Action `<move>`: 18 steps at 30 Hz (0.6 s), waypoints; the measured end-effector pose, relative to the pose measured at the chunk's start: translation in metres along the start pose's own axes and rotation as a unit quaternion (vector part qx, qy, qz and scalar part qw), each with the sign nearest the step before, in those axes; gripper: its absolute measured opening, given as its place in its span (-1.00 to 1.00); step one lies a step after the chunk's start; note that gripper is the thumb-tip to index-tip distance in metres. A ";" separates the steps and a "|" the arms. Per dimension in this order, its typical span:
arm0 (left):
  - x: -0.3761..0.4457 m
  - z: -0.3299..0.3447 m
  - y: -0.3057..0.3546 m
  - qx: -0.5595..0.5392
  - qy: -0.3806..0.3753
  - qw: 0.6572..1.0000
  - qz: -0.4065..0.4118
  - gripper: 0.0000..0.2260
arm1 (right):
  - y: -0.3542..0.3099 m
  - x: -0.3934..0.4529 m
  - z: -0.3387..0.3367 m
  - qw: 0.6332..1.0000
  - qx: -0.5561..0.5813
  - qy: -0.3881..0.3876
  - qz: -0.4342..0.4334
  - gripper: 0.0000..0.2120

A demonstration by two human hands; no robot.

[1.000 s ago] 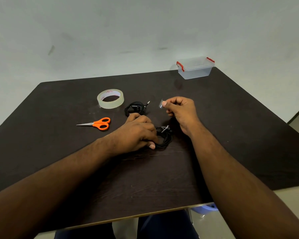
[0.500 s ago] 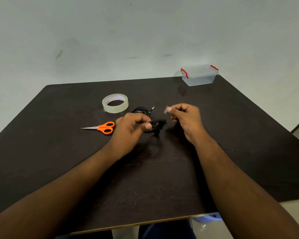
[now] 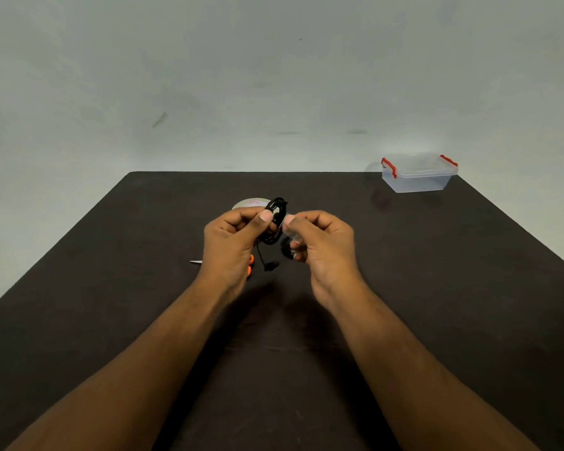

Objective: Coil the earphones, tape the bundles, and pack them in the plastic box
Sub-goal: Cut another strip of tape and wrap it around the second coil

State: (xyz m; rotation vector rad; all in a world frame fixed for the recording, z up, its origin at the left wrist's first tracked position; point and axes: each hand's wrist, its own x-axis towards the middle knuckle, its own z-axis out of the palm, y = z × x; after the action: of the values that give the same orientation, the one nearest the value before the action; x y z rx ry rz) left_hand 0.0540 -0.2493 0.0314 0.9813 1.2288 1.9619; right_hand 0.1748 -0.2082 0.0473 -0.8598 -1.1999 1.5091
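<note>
Filling most of the view, the dark worktop (image 3: 404, 288) serves as landmark. At its far right corner stands the plastic box (image 3: 419, 176), clear with red latches, lid on. Above the worktop's middle, both hands are raised side by side. The left hand (image 3: 233, 242) has its grip closed on the coiled earphones (image 3: 274, 224), thumb and fingers pinching the black bundle, which stands on edge, with a short tail and an earbud hanging below. The right hand (image 3: 319, 244) touches the bundle's right side, its grip curled round a small clear piece of tape (image 3: 288, 231), hard to make out. Behind the hands on the worktop lies the tape roll (image 3: 249, 203), mostly hidden. Beneath the left hand, scissors (image 3: 249, 270) show only an orange handle edge and blade tip. A second black coil (image 3: 285, 249) peeks out beside the right fingers.
</note>
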 end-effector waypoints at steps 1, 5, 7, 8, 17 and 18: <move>0.000 -0.001 0.000 0.014 -0.001 1.000 0.008 -0.96 | 0.000 0.002 0.005 1.000 -0.001 0.014 -0.002 -0.88; -0.003 -0.001 0.001 0.067 -0.004 0.997 0.032 -0.89 | 0.006 0.009 0.016 0.999 0.007 0.048 0.014 -0.86; -0.004 -0.001 0.000 0.080 -0.008 0.996 0.049 -0.84 | 0.009 0.009 0.016 0.999 0.014 0.044 0.027 -0.86; -0.004 -0.001 0.000 0.084 -0.011 0.995 0.059 -0.82 | 0.011 0.010 0.015 0.998 0.023 0.040 0.035 -0.85; -0.002 -0.002 0.004 0.060 -0.048 0.996 0.036 -0.63 | 0.013 0.011 0.006 0.974 0.181 -0.053 0.122 -0.74; -0.002 -0.003 0.005 0.057 -0.051 0.997 0.023 -0.61 | 0.013 0.011 0.005 0.971 0.193 -0.058 0.127 -0.73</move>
State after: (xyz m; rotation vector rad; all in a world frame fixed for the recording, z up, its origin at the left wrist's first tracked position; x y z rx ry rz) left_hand 0.0518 -0.2537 0.0344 1.1619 1.2818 1.8681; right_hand 0.1635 -0.1997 0.0365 -0.6858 -0.8555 1.9447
